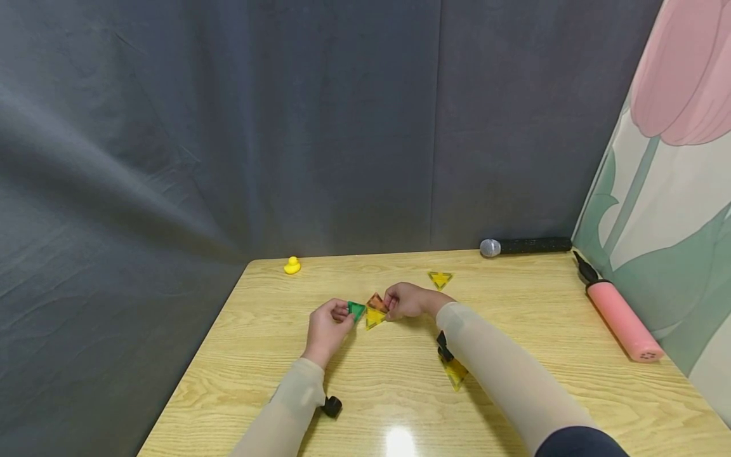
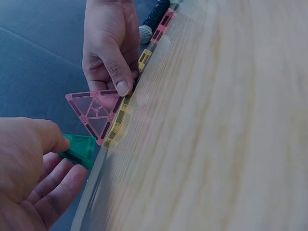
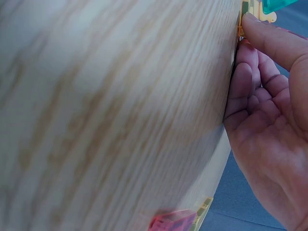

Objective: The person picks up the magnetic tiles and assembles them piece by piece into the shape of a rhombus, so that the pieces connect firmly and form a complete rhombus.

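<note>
My left hand (image 1: 327, 330) pinches a green triangular magnetic tile (image 1: 356, 310) between thumb and fingers, lifted at the left of two other tiles. In the left wrist view, a translucent red triangular magnetic tile (image 2: 94, 110) stands tilted up along the edge of a yellow triangular magnetic tile (image 2: 117, 126) lying on the table. The green tile (image 2: 81, 150) is close to their near corner; whether it touches cannot be told. My right hand (image 1: 408, 301) pinches the right corner where red and yellow meet; its thumb (image 3: 269, 38) covers that corner.
Another yellow tile (image 1: 440, 280) lies farther back, and one (image 1: 454, 373) lies partly under the right forearm. A yellow rubber duck (image 1: 292, 265) sits at the back left. A microphone (image 1: 525, 247) and a pink hand pump (image 1: 625, 320) lie along the back and right edges.
</note>
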Demonstrator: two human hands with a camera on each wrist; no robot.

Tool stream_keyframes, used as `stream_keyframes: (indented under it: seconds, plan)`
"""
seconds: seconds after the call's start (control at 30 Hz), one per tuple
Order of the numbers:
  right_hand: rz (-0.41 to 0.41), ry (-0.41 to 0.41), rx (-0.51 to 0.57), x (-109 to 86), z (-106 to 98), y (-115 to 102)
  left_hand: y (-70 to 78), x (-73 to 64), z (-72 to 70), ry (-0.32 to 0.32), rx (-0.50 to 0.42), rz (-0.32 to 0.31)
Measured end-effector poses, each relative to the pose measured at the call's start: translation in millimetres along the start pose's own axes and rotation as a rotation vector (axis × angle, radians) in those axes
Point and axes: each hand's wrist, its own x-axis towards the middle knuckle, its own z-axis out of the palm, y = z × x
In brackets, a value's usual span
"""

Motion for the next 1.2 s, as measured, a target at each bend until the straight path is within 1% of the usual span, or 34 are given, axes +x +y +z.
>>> stream_keyframes:
  seconds: [0.13,0.3,0.63,0.77,1.0,1.2]
  plan:
    - [0.0,0.002,-0.019,-0.9,-0.3,-0.7,-1.1,1.8,2.9,-0.003,0.003,0.005]
    - [-0.001,0.005,-0.038,-1.1,-0.6,-0.9,-1.4,3.8,6.4,-0.007,-0.001,-0.006]
    - [-0.002,0.005,-0.036,-1.1,-0.8,-0.4,-2.9,6.1,11.5,-0.017,-0.009,-0.008]
    - [-0.002,0.002,-0.026,-1.0,-1.1,-1.3,-2.4,6.1,12.7,-0.01,-0.006,-0.012]
    - [-0.003,0.011,-0.062,-0.8,-1.2,-1.3,-0.9,6.5,14.3,-0.002,-0.006,-0.017]
    - [0.005,0.018,-0.07,-0.7,-0.6,-1.3,1.1,6.4,15.0,0.002,-0.013,-0.028]
